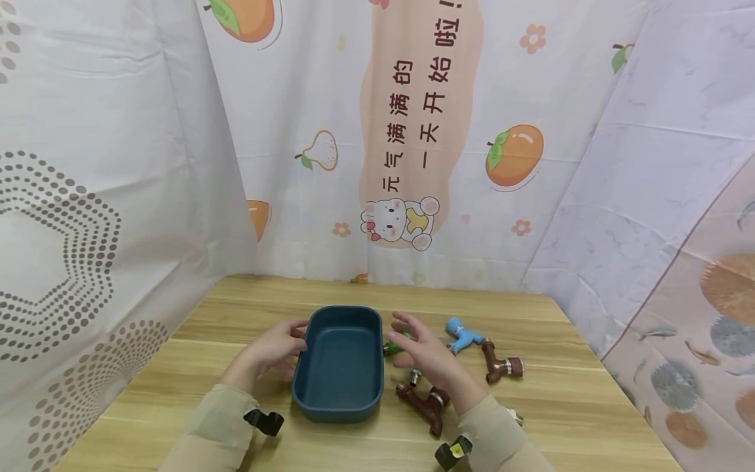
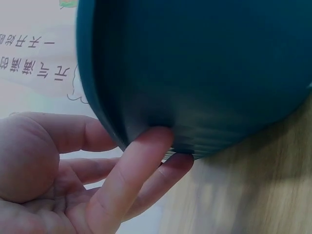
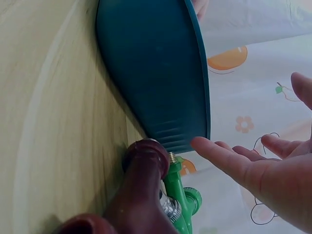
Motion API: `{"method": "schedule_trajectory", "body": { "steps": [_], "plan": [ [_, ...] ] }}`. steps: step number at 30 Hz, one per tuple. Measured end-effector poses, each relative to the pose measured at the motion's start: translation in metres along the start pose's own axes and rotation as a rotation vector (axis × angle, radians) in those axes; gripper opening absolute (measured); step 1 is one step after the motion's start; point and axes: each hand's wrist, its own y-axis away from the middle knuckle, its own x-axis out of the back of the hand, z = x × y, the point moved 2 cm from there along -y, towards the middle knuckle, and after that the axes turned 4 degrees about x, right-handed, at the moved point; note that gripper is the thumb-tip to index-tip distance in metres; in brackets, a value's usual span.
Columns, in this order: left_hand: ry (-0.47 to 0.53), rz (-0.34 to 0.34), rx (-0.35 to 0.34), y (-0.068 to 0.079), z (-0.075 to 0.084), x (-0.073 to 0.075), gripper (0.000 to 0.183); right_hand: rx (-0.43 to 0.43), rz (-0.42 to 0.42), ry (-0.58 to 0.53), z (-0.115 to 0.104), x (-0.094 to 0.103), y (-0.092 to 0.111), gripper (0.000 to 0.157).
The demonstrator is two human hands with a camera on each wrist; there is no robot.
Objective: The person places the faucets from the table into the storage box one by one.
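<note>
A dark teal plastic bin (image 1: 338,370) stands on the table. My left hand (image 1: 274,351) grips its left wall, with a digit over the rim and other fingertips against the ribbed outside (image 2: 204,139). My right hand (image 1: 427,354) is on the bin's other side, fingers spread and holding nothing. In the right wrist view its nearest fingertip (image 3: 197,142) is close to the bin's corner; I cannot tell if they touch. Under and beside this hand lie a green fitting (image 3: 178,195), a brown branched pipe fitting (image 1: 426,406) and a small metal piece (image 1: 415,377).
To the right lie a blue branched fitting (image 1: 463,335) and another brown fitting (image 1: 500,364). A whitish metal piece (image 1: 516,416) shows partly behind the right forearm. Printed curtains (image 1: 312,216) enclose the wooden table (image 1: 566,393) at the back and sides.
</note>
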Motion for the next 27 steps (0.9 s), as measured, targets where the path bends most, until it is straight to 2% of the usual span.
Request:
{"method": "schedule_trajectory", "body": {
  "steps": [5, 12, 20, 27],
  "plan": [
    [0.003, 0.011, -0.014, -0.002, 0.000, -0.001, 0.065, 0.006, 0.013, -0.007, -0.002, 0.003, 0.001, 0.063],
    [-0.010, 0.033, -0.020, -0.005, -0.001, -0.003, 0.066, 0.032, 0.038, -0.018, -0.010, 0.012, 0.003, 0.068],
    [0.006, 0.028, -0.029, -0.008, -0.001, -0.003, 0.064, 0.059, 0.079, 0.000, -0.026, 0.028, 0.011, 0.063],
    [0.009, 0.019, -0.036, -0.009, -0.002, -0.003, 0.064, 0.094, 0.110, 0.013, -0.037, 0.043, 0.019, 0.064]
  ]
}}
